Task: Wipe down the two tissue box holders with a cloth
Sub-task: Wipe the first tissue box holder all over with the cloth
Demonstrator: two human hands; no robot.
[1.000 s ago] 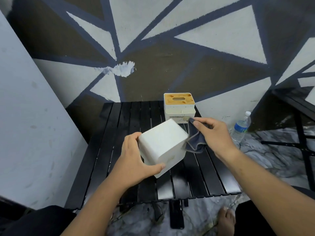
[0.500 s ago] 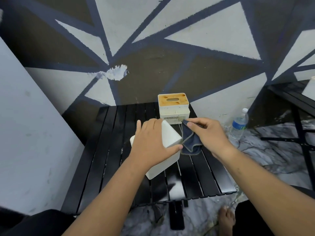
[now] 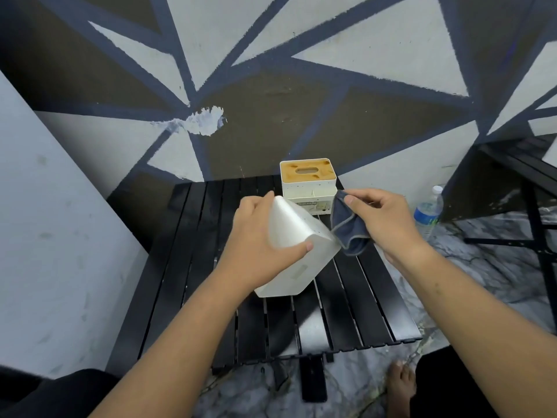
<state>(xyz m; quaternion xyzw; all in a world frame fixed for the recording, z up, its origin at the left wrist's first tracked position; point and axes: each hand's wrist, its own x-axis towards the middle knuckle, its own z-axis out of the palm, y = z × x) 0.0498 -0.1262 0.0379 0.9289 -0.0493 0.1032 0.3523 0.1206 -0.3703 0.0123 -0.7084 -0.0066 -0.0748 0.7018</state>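
Fingers point(image 3: 262, 203) of our left hand point(image 3: 256, 245) are curled round the white tissue box holder point(image 3: 291, 226), thumb on its near upper edge, holding it tilted over the bench point(image 3: 364, 300). We cannot tell whether its low end rests on the slats. Its long axis runs from 7 o'clock, low, up to 1 o'clock. Our right hand point(image 3: 384, 220) pinches the dark cloth point(image 3: 349, 229), bunched between thumb and fingers, at 3 o'clock of the holder's raised corner, just beside it or touching. So the side to wipe lies at 9 o'clock from the cloth, and the right hand is the nearer one. We judge the next stroke to be a short sweep toward 8 o'clock along that side. The second holder point(image 3: 307, 179), with a wooden lid, stands upright at 12 o'clock by the bench's far edge, just beyond both hands.
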